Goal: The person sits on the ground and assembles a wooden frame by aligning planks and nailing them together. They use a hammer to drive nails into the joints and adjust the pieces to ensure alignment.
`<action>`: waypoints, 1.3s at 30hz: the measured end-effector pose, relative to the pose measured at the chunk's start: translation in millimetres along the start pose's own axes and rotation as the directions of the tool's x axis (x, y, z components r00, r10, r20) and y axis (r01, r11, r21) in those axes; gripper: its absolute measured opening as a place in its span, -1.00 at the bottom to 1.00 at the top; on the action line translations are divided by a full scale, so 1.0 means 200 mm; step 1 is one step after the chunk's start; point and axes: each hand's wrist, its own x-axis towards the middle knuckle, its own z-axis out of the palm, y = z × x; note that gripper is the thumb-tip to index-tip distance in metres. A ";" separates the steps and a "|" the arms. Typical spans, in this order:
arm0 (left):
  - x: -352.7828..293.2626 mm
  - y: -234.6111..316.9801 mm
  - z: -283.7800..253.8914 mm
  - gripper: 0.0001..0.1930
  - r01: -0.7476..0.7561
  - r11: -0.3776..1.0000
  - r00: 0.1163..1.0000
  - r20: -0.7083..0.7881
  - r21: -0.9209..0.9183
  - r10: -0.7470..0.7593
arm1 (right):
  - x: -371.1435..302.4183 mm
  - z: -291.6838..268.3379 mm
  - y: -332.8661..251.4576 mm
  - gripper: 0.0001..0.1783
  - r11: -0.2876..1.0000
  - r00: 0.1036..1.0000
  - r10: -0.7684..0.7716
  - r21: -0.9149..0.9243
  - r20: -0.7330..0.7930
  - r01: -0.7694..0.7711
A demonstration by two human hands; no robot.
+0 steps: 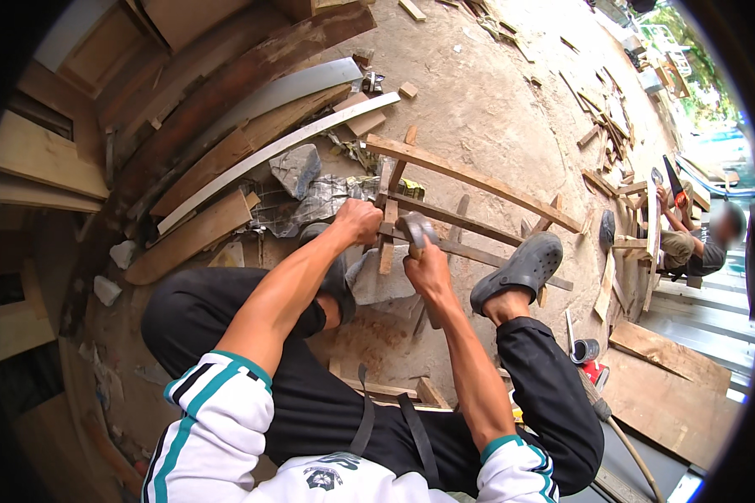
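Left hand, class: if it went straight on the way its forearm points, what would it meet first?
Probably the near end of the wooden frame, just beyond the left hand; depth is unclear, and the two may be touching.

The person's left forearm (289,281) slants forward and inward, ending in the left hand (359,221) with its fingers curled in. The right forearm (476,373) leans inward too, the right hand (428,267) clenched firmly, just beside the other and less far forward.
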 end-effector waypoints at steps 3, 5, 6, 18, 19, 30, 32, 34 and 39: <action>0.00 -0.01 0.01 -0.80 0.014 1.000 1.000 -0.022 -0.013 -0.014 | -0.04 0.01 -0.07 -0.70 0.969 0.956 -0.176 0.129 -0.236 0.210; 0.02 0.02 0.00 -0.80 -0.016 1.000 1.000 -0.017 0.005 0.016 | -0.05 0.09 0.06 -0.70 0.942 0.878 -0.276 0.074 -0.391 0.329; 0.02 0.01 0.00 -0.81 -0.018 1.000 1.000 -0.008 0.019 0.018 | -0.03 0.09 0.06 -0.78 0.965 0.932 -0.262 -0.078 -0.252 0.250; 0.00 0.00 -0.01 -0.79 -0.004 1.000 1.000 0.013 0.028 0.004 | 0.02 -0.01 -0.09 -0.46 0.998 0.998 0.060 0.026 0.036 -0.060; -0.01 0.00 -0.01 -0.79 0.008 1.000 1.000 0.011 0.028 -0.008 | 0.03 -0.02 -0.11 -0.45 0.999 0.999 0.028 0.024 -0.046 -0.027; 0.00 0.00 0.02 -0.80 -0.008 1.000 0.998 -0.056 0.021 0.009 | -0.02 0.07 0.02 -0.63 0.944 0.923 -0.137 0.236 -0.360 0.232; 0.02 0.01 0.02 -0.81 -0.023 1.000 0.998 -0.066 0.020 0.024 | 0.02 0.09 0.08 -0.65 0.996 0.999 0.047 0.072 -0.026 -0.045; 0.01 -0.01 0.02 -0.80 -0.029 0.999 0.997 -0.072 0.025 0.030 | 0.07 0.07 0.04 -0.68 0.987 0.988 0.147 0.061 0.049 -0.150; -0.02 0.00 0.04 -0.81 -0.007 0.999 0.999 -0.039 0.034 0.008 | -0.04 0.11 0.06 -0.73 0.984 0.969 -0.175 -0.014 -0.175 0.175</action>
